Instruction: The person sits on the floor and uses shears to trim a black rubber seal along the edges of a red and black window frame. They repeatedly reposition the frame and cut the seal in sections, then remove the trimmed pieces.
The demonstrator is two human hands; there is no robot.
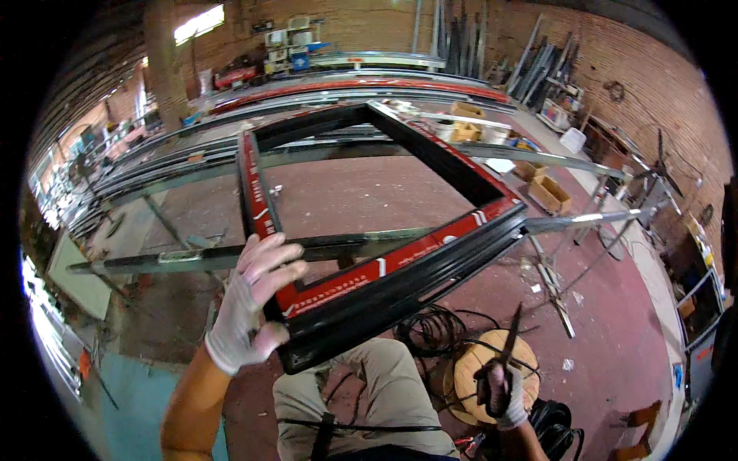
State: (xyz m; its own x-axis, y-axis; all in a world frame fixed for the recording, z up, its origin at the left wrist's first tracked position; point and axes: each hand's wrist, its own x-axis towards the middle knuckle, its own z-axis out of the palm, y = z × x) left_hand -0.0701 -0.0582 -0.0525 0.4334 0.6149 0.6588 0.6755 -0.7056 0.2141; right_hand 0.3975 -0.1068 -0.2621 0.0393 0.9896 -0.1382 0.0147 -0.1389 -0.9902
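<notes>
While my right hand (498, 392) is wrapped round a dark pointed tool (510, 338) over the spool (478, 355), my left hand (250, 311) pinches the frame (407, 257) at its near-left corner. Frame's above the rails (184, 260); bars (323, 98) beyond, brick wall (369, 31) behind.

On my feed the left hand (257, 303) and right hand (503, 396) both wear thin white fabric gloves (233, 329), forearms (194, 407) bare past the cuffs. Creased beige trousers (377, 365) too, plus a flat black strap (323, 436) near the waist.
</notes>
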